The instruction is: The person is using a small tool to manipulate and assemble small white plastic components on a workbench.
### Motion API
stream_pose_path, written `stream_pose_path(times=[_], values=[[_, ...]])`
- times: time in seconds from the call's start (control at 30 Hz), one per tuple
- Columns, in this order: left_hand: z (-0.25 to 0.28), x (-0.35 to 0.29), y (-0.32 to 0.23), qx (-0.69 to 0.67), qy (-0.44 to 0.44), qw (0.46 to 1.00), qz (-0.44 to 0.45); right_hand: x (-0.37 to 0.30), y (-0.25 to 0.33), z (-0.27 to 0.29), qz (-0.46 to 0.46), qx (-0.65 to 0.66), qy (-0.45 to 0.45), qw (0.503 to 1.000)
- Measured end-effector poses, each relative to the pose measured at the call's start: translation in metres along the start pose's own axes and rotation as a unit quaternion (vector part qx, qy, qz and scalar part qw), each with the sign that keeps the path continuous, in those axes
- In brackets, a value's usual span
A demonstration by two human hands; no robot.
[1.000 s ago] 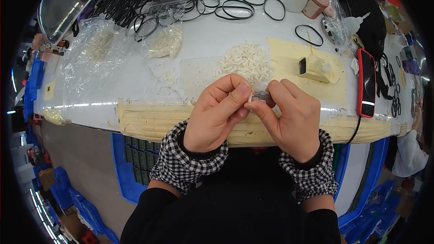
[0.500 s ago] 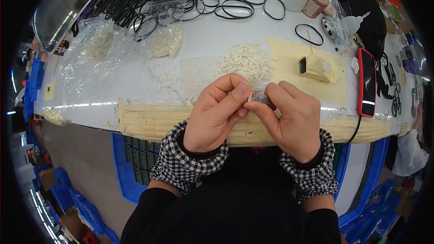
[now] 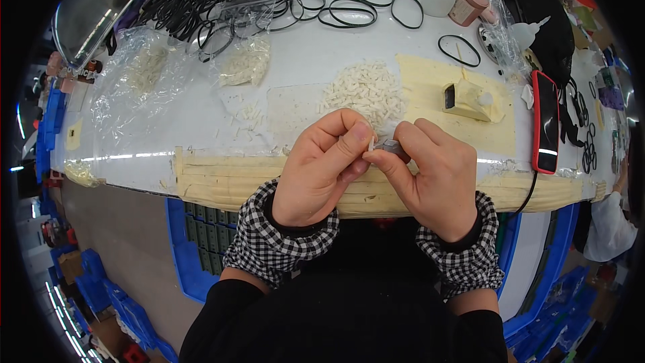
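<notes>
Between the thumb and fingers of my left hand is a small white tubular piece. My right hand pinches a small grey metal blade, its end close against the white piece. Whether the two touch I cannot tell. Both hands are over the taped front edge of the table, fingertips nearly meeting. Just beyond them lies a heap of short white pieces. A clear sheet with scattered bits lies left of the heap.
Clear plastic bags of white pieces lie to the left. Black rubber loops spread across the back. On the right are a tape-wrapped block, a red-edged phone with a cable, and a pink cup. Blue crates stand below the table.
Almost nothing differs. Both hands keep the same pinch at the same spot, and the heap looks unchanged.
</notes>
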State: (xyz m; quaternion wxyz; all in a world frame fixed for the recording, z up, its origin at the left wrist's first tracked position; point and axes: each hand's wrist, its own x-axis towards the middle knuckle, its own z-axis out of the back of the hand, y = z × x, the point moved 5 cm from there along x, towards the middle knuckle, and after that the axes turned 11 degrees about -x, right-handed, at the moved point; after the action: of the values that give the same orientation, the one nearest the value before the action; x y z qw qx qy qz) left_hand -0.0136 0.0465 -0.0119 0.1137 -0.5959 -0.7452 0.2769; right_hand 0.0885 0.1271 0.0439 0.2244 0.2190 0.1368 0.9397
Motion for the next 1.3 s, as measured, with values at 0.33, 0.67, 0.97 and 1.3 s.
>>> stream_pose_path(times=[0.33, 0.67, 0.97, 1.3], values=[[0.0, 0.0, 0.0, 0.0, 0.004, 1.0, -0.002, 0.0, 0.0, 0.0, 0.002, -0.016, 0.011, 1.0], [0.001, 0.001, -0.001, -0.014, 0.017, 1.0, 0.009, -0.004, -0.043, 0.014, -0.139, 0.06, -0.072, 0.986], [0.001, 0.002, -0.003, -0.028, -0.062, 0.997, -0.025, -0.008, -0.04, 0.001, -0.115, 0.036, 0.009, 0.993], [0.002, 0.003, -0.004, -0.059, -0.056, 0.996, -0.033, -0.006, -0.028, -0.012, -0.087, -0.081, 0.039, 0.992]])
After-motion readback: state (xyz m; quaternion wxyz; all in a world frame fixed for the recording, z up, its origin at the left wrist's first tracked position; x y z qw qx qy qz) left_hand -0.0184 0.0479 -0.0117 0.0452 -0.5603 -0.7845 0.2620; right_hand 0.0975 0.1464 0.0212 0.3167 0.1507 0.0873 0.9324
